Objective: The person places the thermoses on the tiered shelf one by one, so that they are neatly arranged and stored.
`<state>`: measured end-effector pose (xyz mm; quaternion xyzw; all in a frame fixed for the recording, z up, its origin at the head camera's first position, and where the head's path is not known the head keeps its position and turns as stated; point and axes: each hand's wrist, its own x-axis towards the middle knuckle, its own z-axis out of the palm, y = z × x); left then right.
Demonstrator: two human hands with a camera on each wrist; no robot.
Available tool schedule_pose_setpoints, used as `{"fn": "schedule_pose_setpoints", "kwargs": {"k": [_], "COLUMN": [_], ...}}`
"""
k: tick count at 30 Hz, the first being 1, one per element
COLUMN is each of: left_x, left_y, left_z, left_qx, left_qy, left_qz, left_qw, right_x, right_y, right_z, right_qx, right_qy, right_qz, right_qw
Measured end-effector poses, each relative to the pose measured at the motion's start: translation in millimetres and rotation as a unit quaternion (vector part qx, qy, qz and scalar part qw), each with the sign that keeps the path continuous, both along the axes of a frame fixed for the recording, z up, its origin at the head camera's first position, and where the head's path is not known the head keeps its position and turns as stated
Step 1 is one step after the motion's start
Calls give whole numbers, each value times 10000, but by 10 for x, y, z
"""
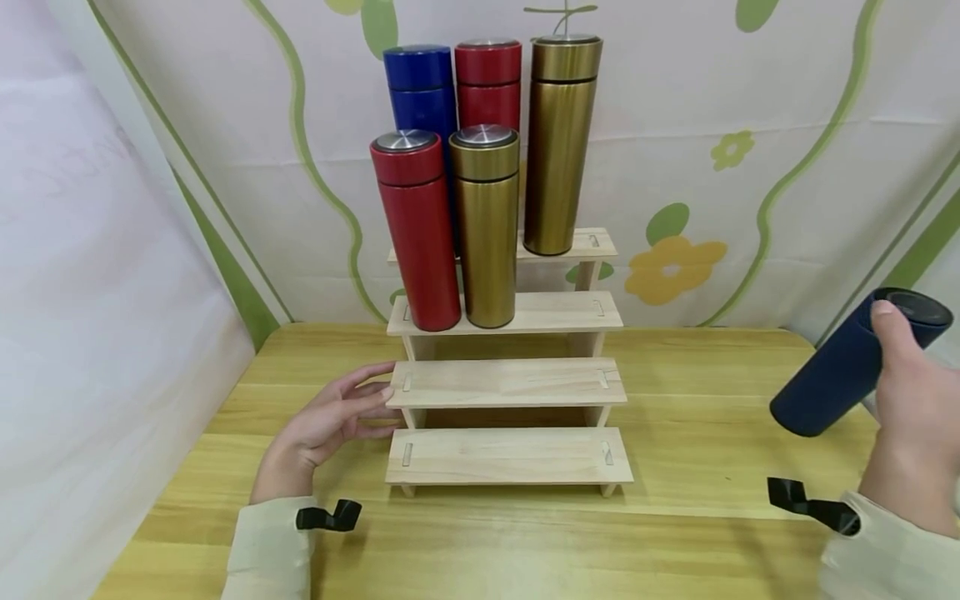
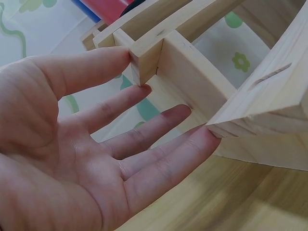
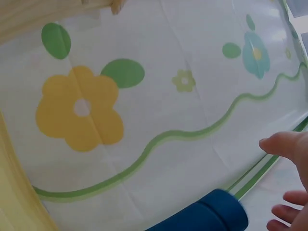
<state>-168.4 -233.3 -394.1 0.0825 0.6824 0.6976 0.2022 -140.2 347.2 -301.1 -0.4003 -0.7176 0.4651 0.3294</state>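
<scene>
A wooden stepped stand (image 1: 510,383) stands on the table, with several tiers. My left hand (image 1: 337,417) is at its left side with fingers spread; in the left wrist view, fingertips (image 2: 204,137) rest at the board ends. At the far right, my right hand (image 1: 918,400) overlaps the upper part of a dark blue thermos flask (image 1: 828,379) in the head view. The right wrist view shows this flask (image 3: 197,219) beside the hand (image 3: 293,163), whose thumb and fingers are spread, with a gap between them and the cap.
A red flask (image 1: 420,250) and a gold flask (image 1: 489,250) stand on the second tier from the top. Behind them are a blue flask (image 1: 420,104), another red flask (image 1: 487,100) and a taller-looking gold flask (image 1: 558,158). Patterned cloth (image 1: 810,100) hangs behind the table (image 1: 697,467).
</scene>
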Motion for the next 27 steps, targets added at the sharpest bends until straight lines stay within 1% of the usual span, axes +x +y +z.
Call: {"fn": "schedule_pose_setpoints", "kwargs": {"k": [2,6,9,13,17,22,27], "left_x": [9,19,20,18,16,8,3], "left_y": [-4,-8,-4,-3,3,9,10], "left_z": [-4,-15,-16,-16,-14,-8,3], "left_qx": [-13,-9,1,-23,-37,-33,-43], "left_qy": [-8,-23,-22,-11,-22,-46,-43], "left_qz": [21,30,29,37,42,35,35], "left_qw": [10000,10000,10000,10000,10000,10000,10000], "right_x": [-23,-106,-167,-239,-296,-360,-403], "right_y": [56,136,179,231,291,371,419], "right_z": [-23,-77,-138,-218,-309,-437,-506], "right_qx": [-379,-774,-1002,-1317,-1414,-1440,-1672], "right_qy": [-163,-175,6,461,827,1013,1357], "right_qz": [2,-27,-62,-34,68,162,205], "right_qw": [9991,9968,9949,9902,9865,9842,9763]}}
